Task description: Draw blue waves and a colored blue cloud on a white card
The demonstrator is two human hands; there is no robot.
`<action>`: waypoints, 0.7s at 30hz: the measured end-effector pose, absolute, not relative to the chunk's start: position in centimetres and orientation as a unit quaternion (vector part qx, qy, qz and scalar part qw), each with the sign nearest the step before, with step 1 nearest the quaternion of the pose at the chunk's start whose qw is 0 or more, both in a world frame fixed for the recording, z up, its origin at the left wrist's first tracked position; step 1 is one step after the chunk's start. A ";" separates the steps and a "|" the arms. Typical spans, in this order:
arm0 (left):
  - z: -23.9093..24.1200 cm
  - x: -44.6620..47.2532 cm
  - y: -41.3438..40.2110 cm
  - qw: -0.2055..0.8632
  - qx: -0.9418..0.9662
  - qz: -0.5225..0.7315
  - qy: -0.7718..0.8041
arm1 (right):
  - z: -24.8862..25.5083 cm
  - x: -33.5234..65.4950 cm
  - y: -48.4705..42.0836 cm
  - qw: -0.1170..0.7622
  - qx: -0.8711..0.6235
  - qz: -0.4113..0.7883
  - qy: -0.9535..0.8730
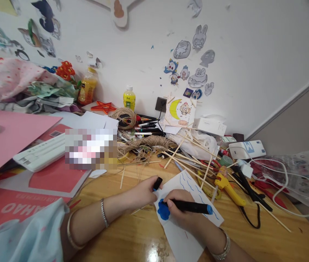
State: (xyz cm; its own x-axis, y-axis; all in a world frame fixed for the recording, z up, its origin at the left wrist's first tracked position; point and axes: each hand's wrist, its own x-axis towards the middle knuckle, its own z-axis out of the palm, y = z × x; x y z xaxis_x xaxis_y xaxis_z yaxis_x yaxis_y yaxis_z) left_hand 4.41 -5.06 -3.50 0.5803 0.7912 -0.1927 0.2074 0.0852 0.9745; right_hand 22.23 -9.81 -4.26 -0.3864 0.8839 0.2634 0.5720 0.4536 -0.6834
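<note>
A white sheet of paper [187,233] lies on the wooden table [132,236], marked with wavy blue lines and a solid blue patch [163,210]. My right hand [180,214] is closed around a black marker with a blue end [195,207], its tip at the blue patch. My left hand [143,191] rests at the paper's upper left edge, fingers closed on the marker's black cap [157,183]. Bangles sit on both wrists.
Loose wooden sticks [187,163], a tangle of twine [146,143], pens and a yellow glue gun [228,186] with its black cord crowd the table behind the paper. A white keyboard [41,153] on red books lies left. White cables and a plastic bag lie right. Bottles stand at the wall.
</note>
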 end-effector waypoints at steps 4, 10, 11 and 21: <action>-3.4 4.4 -5.0 0.620 0.637 0.237 0.393 | -4.3 22.3 -9.9 0.310 -0.464 0.260 -0.788; -3.3 4.4 -4.9 0.621 0.638 0.233 0.391 | -4.2 22.2 -9.8 0.326 -0.459 0.272 -0.781; -3.4 4.5 -4.9 0.622 0.637 0.233 0.391 | -4.2 22.2 -9.8 0.326 -0.461 0.272 -0.779; -3.9 4.4 -4.9 0.618 0.639 0.236 0.393 | -3.8 22.1 -9.8 0.331 -0.461 0.265 -0.780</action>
State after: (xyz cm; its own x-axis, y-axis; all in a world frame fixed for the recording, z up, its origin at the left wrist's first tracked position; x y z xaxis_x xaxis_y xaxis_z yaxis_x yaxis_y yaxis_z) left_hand 4.43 -4.95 -3.88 0.5804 0.7933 -0.1836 0.2108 0.0713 0.9749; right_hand 22.07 -9.80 -3.84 -0.3559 0.8940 0.2723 0.5437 0.4351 -0.7177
